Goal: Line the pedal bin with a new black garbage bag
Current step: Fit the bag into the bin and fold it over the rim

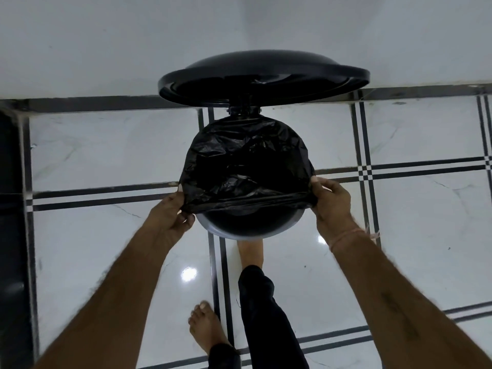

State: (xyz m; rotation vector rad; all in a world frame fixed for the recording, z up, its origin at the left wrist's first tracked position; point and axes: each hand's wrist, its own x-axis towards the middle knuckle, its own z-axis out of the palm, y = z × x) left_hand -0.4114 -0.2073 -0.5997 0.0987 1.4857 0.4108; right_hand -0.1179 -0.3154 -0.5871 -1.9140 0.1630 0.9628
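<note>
The round pedal bin (241,233) stands on the floor below me, its black lid (263,75) swung up against the wall. A black garbage bag (247,166) is draped over the far and side parts of the rim, its near edge stretched in a taut band across the opening. My left hand (171,211) pinches the bag's edge at the bin's left side. My right hand (331,202) grips the bag's edge at the right side. The bin's near rim shows bare and grey below the band. My right foot (250,253) is at the bin's base; the pedal is hidden.
White glossy floor tiles (106,249) with black stripe borders surround the bin. A white wall (133,43) rises right behind it. A dark vertical panel (10,209) runs along the left edge. My left foot (206,328) stands on the floor behind.
</note>
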